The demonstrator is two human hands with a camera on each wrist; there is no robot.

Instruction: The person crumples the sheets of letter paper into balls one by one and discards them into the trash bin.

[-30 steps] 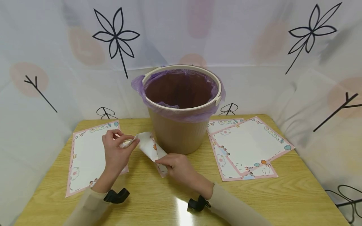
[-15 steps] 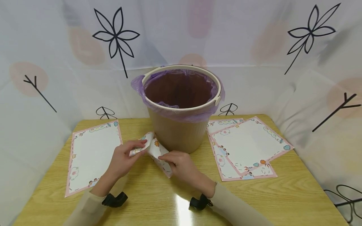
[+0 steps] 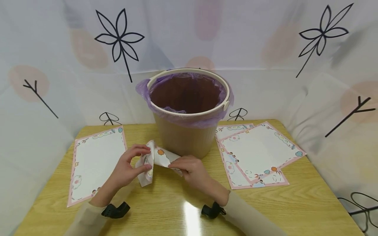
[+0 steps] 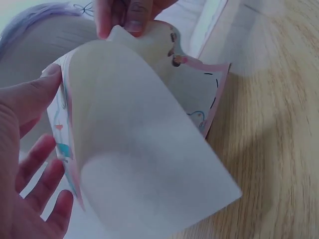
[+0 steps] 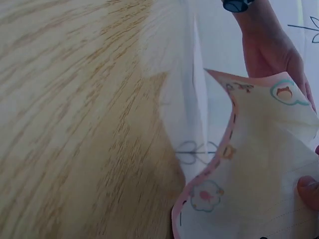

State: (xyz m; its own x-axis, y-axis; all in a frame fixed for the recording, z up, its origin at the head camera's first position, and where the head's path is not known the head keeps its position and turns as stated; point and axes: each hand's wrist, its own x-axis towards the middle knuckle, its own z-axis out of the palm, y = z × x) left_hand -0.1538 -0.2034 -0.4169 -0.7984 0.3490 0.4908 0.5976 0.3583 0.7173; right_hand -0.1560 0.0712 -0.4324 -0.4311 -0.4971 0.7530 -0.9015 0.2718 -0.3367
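Both hands are on one crumpled, twisted sheet of paper [image 3: 161, 158], white with a pink printed border, just in front of the bucket. My left hand [image 3: 125, 170] holds its left part between thumb and fingers. At the other end, my right hand [image 3: 192, 171] pinches the paper with thumb and forefinger. The left wrist view has a plain white flap of the sheet [image 4: 144, 154] hanging loose beside the spread left fingers [image 4: 42, 191]. In the right wrist view the bordered side of the sheet [image 5: 249, 164] bends upward, with a thumb [image 5: 309, 191] pressed on it.
A beige bucket [image 3: 184, 141] lined with a purple bag [image 3: 203, 122] stands behind the hands. One flat bordered sheet [image 3: 97, 164] lies at left; two overlapping sheets [image 3: 262, 150] lie at right on the wooden table [image 3: 165, 209]. A patterned cloth [image 3: 189, 39] hangs behind.
The left hand has come down and slightly right from its raised position, and its thumb and fingers are spread wider on the paper. The left end of the paper now hangs downward; the right hand shifted slightly right.
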